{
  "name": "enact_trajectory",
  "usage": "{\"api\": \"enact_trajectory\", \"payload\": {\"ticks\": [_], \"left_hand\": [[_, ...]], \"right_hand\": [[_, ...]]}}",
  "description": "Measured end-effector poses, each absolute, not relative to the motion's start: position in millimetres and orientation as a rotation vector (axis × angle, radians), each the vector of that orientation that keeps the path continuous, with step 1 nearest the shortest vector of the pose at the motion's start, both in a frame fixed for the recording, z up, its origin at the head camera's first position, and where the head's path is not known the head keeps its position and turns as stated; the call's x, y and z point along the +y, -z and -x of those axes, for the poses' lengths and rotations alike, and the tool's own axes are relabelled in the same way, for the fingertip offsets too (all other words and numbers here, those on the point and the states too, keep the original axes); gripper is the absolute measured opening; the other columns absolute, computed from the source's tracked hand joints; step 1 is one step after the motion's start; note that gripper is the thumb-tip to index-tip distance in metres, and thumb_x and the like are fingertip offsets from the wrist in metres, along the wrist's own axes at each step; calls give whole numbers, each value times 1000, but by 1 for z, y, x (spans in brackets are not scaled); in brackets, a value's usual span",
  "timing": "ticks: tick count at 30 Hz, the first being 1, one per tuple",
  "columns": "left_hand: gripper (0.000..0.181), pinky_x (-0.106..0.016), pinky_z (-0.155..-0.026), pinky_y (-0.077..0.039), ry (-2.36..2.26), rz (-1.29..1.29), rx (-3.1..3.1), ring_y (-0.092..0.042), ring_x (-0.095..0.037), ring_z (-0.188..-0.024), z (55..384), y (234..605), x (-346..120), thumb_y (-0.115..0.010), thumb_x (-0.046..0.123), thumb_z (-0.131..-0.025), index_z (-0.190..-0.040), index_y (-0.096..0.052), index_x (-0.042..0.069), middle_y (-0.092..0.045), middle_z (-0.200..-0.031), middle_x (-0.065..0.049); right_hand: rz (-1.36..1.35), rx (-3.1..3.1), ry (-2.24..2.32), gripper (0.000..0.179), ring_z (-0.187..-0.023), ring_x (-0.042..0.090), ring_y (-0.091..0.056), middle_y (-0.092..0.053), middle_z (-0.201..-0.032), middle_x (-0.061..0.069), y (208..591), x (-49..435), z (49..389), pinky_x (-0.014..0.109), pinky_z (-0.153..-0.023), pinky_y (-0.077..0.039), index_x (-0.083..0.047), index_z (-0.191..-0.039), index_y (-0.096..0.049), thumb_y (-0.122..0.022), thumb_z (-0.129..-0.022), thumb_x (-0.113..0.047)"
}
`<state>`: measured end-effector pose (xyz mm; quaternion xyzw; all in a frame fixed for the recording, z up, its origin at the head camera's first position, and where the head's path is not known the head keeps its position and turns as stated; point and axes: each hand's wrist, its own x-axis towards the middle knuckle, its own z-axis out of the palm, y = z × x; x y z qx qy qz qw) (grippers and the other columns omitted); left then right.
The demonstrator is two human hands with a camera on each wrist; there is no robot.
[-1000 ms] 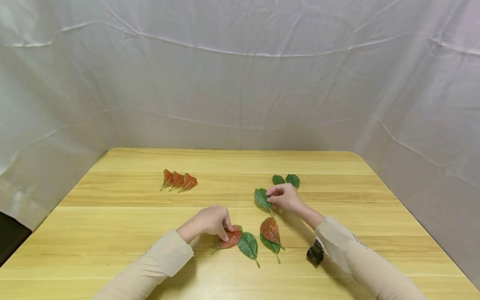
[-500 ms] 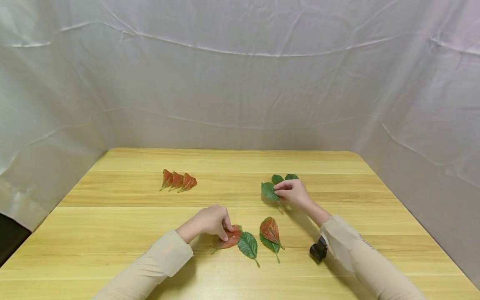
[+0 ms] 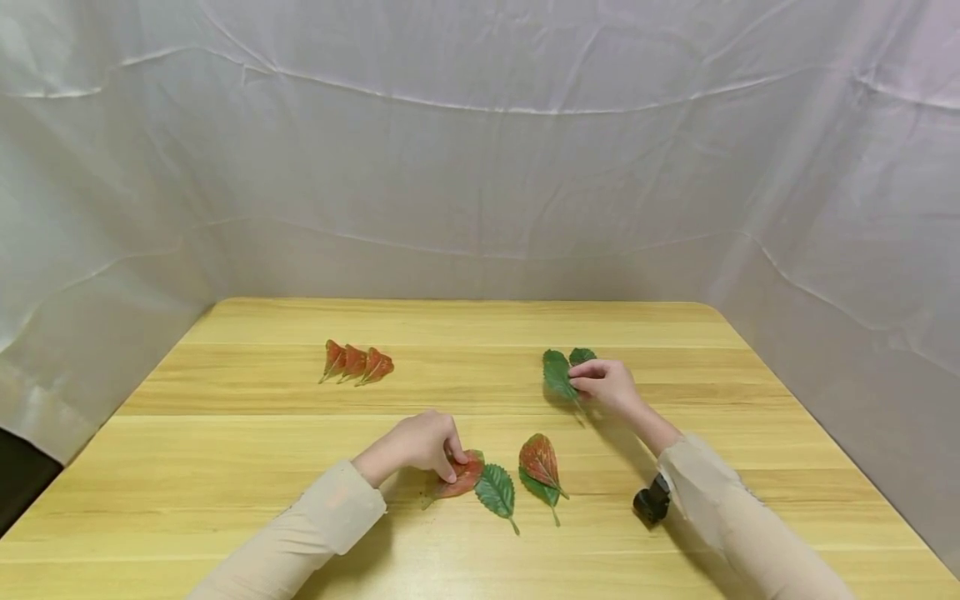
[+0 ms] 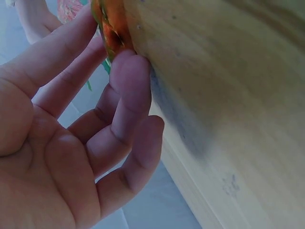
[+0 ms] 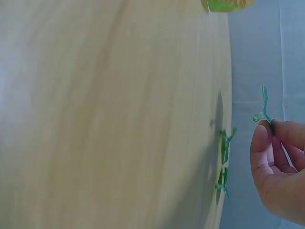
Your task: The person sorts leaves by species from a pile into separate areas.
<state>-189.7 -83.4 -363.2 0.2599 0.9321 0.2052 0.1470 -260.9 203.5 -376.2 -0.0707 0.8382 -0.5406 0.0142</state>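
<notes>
My left hand (image 3: 420, 446) pinches a red leaf (image 3: 467, 477) by the table's front middle; in the left wrist view this leaf (image 4: 114, 28) shows orange-red between thumb and fingertips. A green leaf (image 3: 497, 492) lies against its right side. Farther right, a red leaf (image 3: 540, 461) lies over another green leaf (image 3: 553, 493). At the back right, my right hand (image 3: 606, 385) pinches a green leaf (image 3: 557, 373). The right wrist view shows that leaf (image 5: 265, 100) raised off the table, with two green leaves (image 5: 224, 148) lying below. In the head view, one (image 3: 582, 356) shows behind the fingers.
Three red leaves (image 3: 355, 362) overlap in a row at the back left of the wooden table (image 3: 262, 442). A small black device (image 3: 652, 500) sits at the right cuff. A pale sheet (image 3: 480, 192) hangs behind and along both sides.
My right hand has carried its green leaf rightward and slightly back, until it covers one of the back green leaves in the head view. The left hand has stayed in place on the red leaf.
</notes>
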Motion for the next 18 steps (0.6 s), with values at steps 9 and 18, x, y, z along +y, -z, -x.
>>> {"api": "enact_trajectory", "payload": {"ticks": [9, 18], "left_hand": [[18, -29, -60, -46, -588, -743, 2685, -55, -11, -69, 189, 363, -83, -80, 8, -63, -78, -74, 14, -67, -82, 0], [18, -31, -61, -46, -588, -727, 2685, -55, -11, -70, 188, 363, -82, -80, 8, -63, -78, -74, 15, -67, -83, 0]], "right_hand": [[159, 2624, 1692, 20, -62, 10, -58, -63, -87, 17, 374, 222, 259, 26, -61, -52, 16, -98, -58, -59, -81, 6], [55, 2644, 1731, 24, -62, 10, -57, -63, -85, 12, 369, 239, 260, 22, -60, -50, 16, -103, -55, -57, -84, 2]]}}
